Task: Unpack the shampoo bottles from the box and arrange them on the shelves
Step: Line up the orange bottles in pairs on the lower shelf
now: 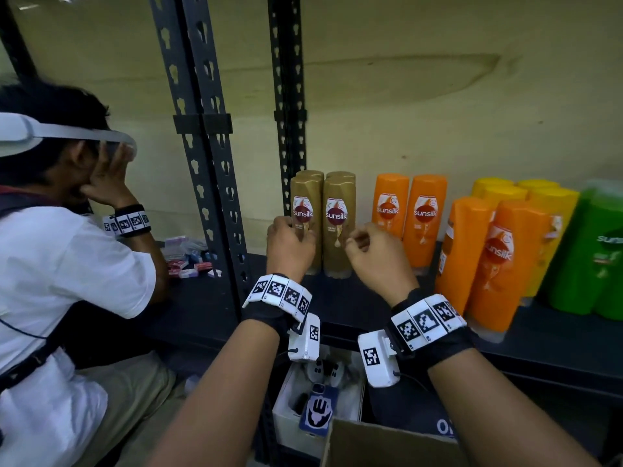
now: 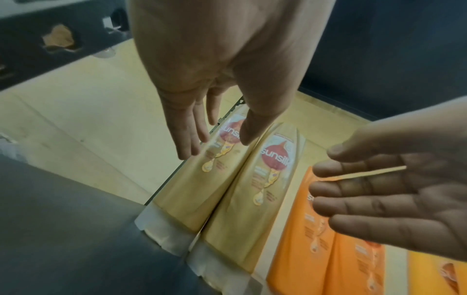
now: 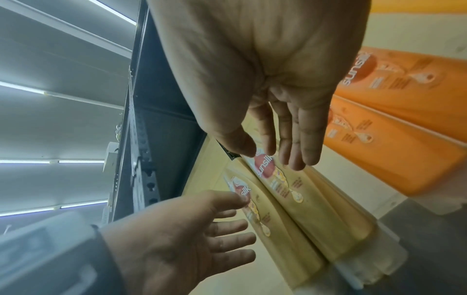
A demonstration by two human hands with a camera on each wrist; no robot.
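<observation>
Two gold Sunsilk shampoo bottles (image 1: pixel 305 220) (image 1: pixel 338 224) stand upright side by side at the left end of the dark shelf (image 1: pixel 354 308), with two more gold tops behind them. My left hand (image 1: pixel 293 230) is in front of the left gold bottle (image 2: pixel 202 189). My right hand (image 1: pixel 357 237) is just right of the right gold bottle (image 3: pixel 303 199). Both wrist views show each hand with straight, spread fingers and an empty palm: the left hand (image 2: pixel 217 137) and the right hand (image 3: pixel 272 153). Whether any fingertip touches a bottle I cannot tell.
Right of the gold bottles stand orange bottles (image 1: pixel 408 217), more orange ones in front (image 1: pixel 485 261), then yellow (image 1: pixel 526 203) and green (image 1: pixel 593 257). A brown cardboard box (image 1: pixel 387 446) sits below me. Black shelf uprights (image 1: pixel 202 163) and a seated person (image 1: pixel 50 264) are at left.
</observation>
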